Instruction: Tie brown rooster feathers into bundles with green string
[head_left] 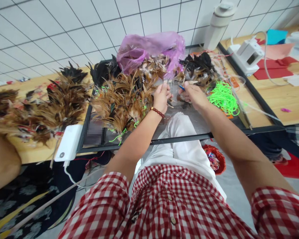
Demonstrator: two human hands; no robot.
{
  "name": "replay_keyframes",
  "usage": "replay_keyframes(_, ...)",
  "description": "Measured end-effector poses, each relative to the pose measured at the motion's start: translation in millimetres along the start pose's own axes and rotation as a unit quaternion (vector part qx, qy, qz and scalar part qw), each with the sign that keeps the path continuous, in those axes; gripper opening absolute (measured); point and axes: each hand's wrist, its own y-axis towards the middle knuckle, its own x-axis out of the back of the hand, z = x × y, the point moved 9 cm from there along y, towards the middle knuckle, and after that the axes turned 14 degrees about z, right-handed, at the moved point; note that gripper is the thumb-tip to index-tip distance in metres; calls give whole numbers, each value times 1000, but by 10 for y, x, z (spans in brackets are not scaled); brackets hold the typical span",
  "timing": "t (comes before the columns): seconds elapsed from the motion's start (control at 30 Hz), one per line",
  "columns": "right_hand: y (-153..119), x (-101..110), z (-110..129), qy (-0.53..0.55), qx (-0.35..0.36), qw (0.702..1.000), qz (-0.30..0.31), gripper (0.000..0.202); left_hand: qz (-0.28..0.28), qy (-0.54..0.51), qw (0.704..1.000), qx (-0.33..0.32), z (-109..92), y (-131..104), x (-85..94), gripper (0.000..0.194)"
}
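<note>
My left hand point(161, 95), with a beaded bracelet point(157, 112) on its wrist, is closed in a pinch above a dark, black-framed tray point(149, 142). What its fingertips hold is too small to make out. Across a small gap, my right hand point(194, 94) is closed around a slim tool with a blue part point(181, 87); its tip is unclear. Bundles of brown feathers point(122, 99) lie to the left of my left hand. Beyond both hands are pale brown feathers point(155, 66), and dark feathers point(198, 64) lie behind my right hand.
Bright green cord point(223, 98) lies coiled at right. A pink plastic bag point(151, 49) and a white bottle point(218, 26) stand by the tiled wall. More feather bundles point(67, 96), a white power bank point(68, 142) and another person's arm point(2, 156) are at left.
</note>
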Motion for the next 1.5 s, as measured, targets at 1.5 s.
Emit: replay_keyframes(1.5,20,60,-81,-10,-3,998,60,70,59,74,994,52,98,-86,-167,42)
